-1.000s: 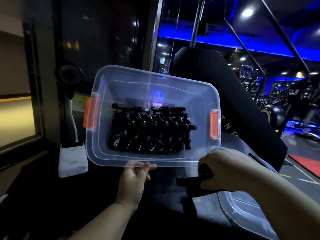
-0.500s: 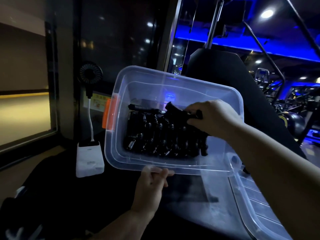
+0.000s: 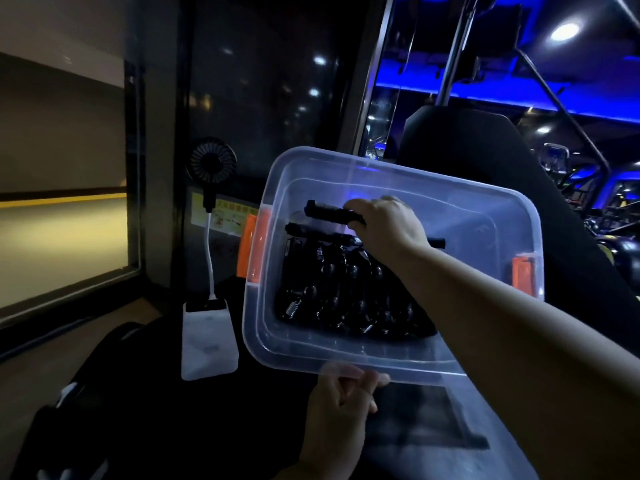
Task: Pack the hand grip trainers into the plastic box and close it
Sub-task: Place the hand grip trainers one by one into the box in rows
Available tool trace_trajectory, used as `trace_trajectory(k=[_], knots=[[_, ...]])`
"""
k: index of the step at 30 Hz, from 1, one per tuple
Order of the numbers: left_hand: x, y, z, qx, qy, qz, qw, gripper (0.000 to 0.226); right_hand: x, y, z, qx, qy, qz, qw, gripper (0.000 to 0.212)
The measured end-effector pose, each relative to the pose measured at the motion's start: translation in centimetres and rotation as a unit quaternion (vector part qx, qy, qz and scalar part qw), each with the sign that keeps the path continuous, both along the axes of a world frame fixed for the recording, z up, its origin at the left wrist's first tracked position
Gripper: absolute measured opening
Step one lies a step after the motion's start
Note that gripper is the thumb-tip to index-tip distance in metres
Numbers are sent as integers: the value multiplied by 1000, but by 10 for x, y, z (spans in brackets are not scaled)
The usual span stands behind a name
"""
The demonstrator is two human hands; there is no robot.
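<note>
Hand grip trainer [image 3: 330,213], outside the plastic box [image 3: 485,216] a second ago, is now going in at the box's far wall, above the packed trainers [image 3: 346,292]. Right hand [image 3: 388,230] is gripping it. Left hand [image 3: 341,400] is pinching the box's near rim, keeping it tilted. Judgement: packing is nearing its end; closing is pending.

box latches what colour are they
Orange. The head view shows both latches, one at each end of the clear box.

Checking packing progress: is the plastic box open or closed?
Open: the plastic box is uncovered; right hand reaches inside, holding a hand grip trainer.
</note>
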State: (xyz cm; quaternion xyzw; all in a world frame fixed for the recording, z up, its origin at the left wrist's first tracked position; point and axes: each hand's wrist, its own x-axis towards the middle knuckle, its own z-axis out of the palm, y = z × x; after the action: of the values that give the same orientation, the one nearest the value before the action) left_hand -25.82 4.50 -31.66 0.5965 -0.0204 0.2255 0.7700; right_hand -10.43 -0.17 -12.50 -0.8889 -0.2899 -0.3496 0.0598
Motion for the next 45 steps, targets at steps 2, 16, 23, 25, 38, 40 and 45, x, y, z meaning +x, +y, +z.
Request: trace_trajectory(k=[2, 16, 23, 25, 38, 40, 45], knots=[[1, 0, 0, -9, -1, 3, 1000, 33, 7, 9, -2, -4, 13, -1, 1000, 22], [4, 1, -3, -30, -22, 18, 999, 60, 40, 32, -23, -57, 88, -87, 991, 40], [9, -2, -6, -55, -28, 18, 998, 52, 41, 43, -23, -88, 73, -137, 984, 47], [10, -2, -8, -44, -24, 13, 999, 41, 41, 44, -24, -63, 80, -143, 985, 52], [4, 3, 0, -38, -7, -12, 999, 32, -14, -4, -66, 113, 52, -78, 989, 50], [4, 2, 0, -23, 4, -12, 1000, 19, -33, -29, -81, 107, 69, -75, 989, 51], [5, 2, -1, 22, 20, -3, 1000, 13, -74, -100, -102, 92, 51, -46, 993, 35]])
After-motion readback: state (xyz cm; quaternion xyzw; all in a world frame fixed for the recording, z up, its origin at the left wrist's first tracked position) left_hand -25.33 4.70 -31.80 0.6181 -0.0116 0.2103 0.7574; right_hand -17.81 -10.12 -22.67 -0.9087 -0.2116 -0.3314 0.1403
